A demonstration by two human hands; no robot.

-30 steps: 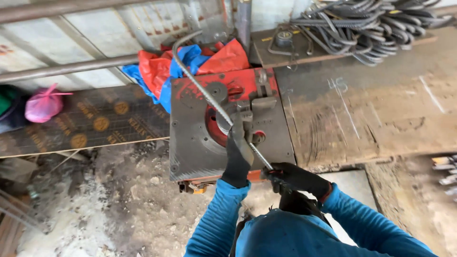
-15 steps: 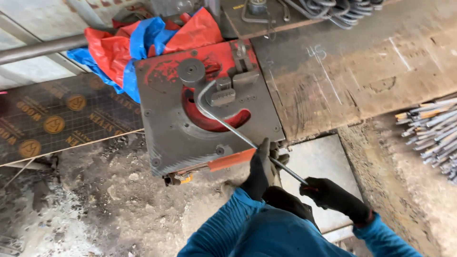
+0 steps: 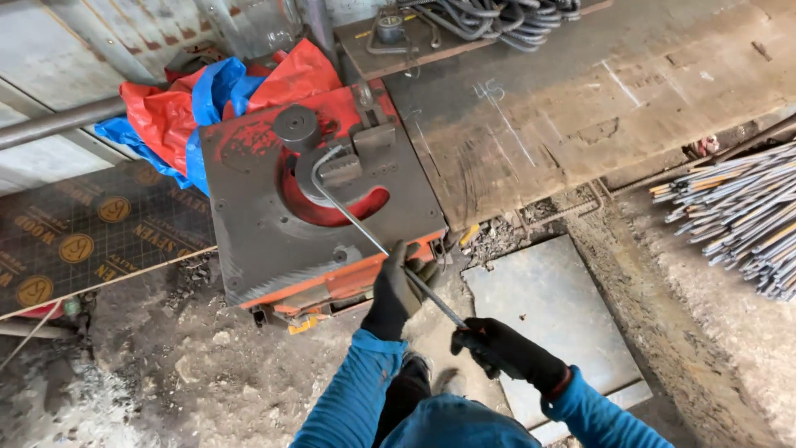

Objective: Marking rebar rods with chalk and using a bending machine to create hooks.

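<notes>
A red and grey bar-bending machine [image 3: 249, 241] stands on the ground ahead of me. A thin steel rod [image 3: 356, 222] curls around the machine's centre pin and runs down towards me. My left hand [image 3: 396, 290], in a black glove, grips the rod near the machine's front edge. My right hand [image 3: 497, 348], also gloved, is closed around the rod's near end. Both sleeves are blue.
A worn wooden bench top [image 3: 580, 99] lies right of the machine, with bent rods [image 3: 497, 15] piled at its far end. Straight rods [image 3: 738, 216] are stacked at the right. A red and blue tarp [image 3: 199, 108] sits behind the machine. A metal plate [image 3: 547, 315] lies on the ground.
The rod has been bent further around the pin into a hook. My view has shifted, so the machine sits more to the left and the straight rods show at the right.
</notes>
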